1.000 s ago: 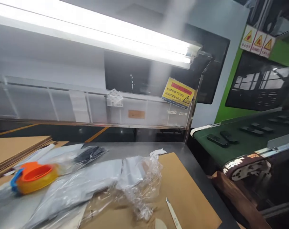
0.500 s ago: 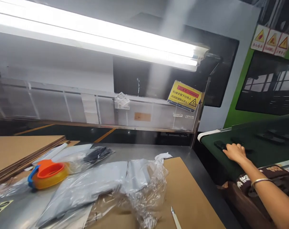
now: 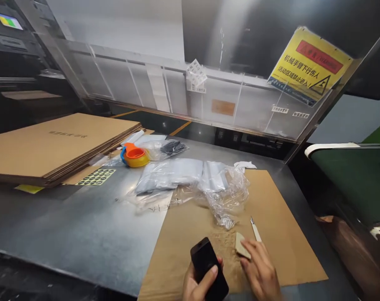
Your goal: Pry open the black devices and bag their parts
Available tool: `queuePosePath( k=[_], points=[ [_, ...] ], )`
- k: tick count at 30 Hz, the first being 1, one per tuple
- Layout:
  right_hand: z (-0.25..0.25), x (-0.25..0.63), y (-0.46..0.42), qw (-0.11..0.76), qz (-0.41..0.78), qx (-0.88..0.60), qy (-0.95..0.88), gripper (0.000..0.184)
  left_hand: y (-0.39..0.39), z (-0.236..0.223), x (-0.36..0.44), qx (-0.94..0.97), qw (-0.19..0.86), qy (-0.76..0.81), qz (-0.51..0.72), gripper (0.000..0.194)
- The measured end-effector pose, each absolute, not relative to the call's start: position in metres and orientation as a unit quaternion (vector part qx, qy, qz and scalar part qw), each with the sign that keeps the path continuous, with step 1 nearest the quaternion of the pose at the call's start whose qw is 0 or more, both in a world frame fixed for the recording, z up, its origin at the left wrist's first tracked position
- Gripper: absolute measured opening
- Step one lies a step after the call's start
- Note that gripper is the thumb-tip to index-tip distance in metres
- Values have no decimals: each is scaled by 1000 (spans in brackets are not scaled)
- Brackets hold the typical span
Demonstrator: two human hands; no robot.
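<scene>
My left hand is closed around a black, flat, phone-shaped part, its thumb lying across the front face. The part is tilted, above the near edge of a brown cardboard sheet. To its right, my right hand has its fingers closed on a small beige pad at the surface of the cardboard. Just beyond that hand lies a knife with a pale handle. Fine crumbs or scuffs show on the cardboard between the hands.
Clear plastic bags with grey-white contents lie beyond the hands. An orange and yellow tape dispenser, a sticker sheet and stacked cardboard are to the left. A green conveyor stands right, past the metal table's edge.
My right hand has come back from a black part on the conveyor and now holds the beige pad. My left hand has come into view with a black part. The view has turned left and down.
</scene>
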State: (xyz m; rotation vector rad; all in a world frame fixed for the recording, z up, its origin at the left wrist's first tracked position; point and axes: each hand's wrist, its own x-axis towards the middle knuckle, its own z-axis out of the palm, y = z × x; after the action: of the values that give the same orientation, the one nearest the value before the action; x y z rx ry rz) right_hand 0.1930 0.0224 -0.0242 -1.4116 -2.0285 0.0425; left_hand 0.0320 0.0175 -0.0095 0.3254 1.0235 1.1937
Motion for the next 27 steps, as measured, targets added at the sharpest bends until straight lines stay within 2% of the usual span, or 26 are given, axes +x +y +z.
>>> queuePosePath(
  k=[4, 6, 9, 13, 17, 21, 23, 27],
  points=[
    [-39, 206, 48, 231, 12, -604, -763, 34, -3, -15, 4, 349, 625, 483, 504, 44],
    [-43, 206, 50, 218, 33, -599, -769, 33, -11, -18, -5, 421, 597, 477, 489, 44],
    [-25, 197, 37, 229, 103, -571, -781, 36, -17, -17, -15, 516, 553, 465, 460, 33],
    [28, 168, 10, 267, 245, -413, -836, 52, -15, -9, -24, 616, 534, 425, 394, 26],
    [50, 147, 1, 272, 229, -266, -896, 61, -16, -3, -32, 637, 526, 438, 354, 17],
    [43, 147, -5, 262, 259, -287, -884, 55, -19, -4, -35, 649, 534, 426, 335, 24],
    [41, 146, -10, 256, 297, -333, -858, 46, -21, -7, -34, 657, 520, 420, 348, 15],
    [44, 140, -17, 253, 360, -404, -802, 32, -22, -7, -30, 649, 518, 407, 381, 12]
  ],
)
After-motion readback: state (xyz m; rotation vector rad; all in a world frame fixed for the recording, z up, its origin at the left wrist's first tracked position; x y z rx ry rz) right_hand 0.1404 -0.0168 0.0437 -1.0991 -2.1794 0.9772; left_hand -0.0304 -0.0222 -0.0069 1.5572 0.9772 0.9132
